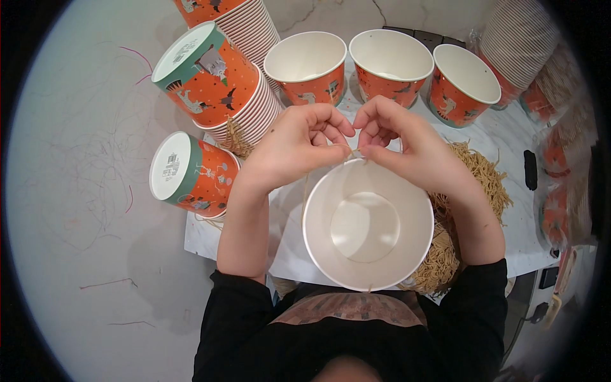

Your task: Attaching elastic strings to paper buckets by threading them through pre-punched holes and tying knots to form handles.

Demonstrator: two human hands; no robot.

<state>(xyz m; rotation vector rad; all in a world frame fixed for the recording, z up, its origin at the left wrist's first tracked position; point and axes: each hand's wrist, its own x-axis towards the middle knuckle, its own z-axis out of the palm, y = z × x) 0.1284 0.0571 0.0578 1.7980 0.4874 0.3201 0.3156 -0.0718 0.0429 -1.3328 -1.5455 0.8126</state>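
A white-lined paper bucket (407,248) stands in front of me, its mouth facing up. At its far rim my left hand (289,143) and my right hand (410,140) meet, thumbs and fingertips pinched close together. Between the fingertips runs a thin tan string (355,153); its exact ends are hidden by the fingers. Another strand hangs below my left hand, along the bucket's left side. A bit of tan cord also shows at the near rim. Under my right forearm lies a heap of tan strings (480,175), which continues down beside the bucket.
Upright orange buckets (305,60) line the back, three in all. At left lie nested bucket stacks (210,76) and another orange bucket (210,178) on its side, bases facing left. Wrapped bucket stacks (519,44) stand at right, near a small black object (529,170) on the white tabletop (293,254).
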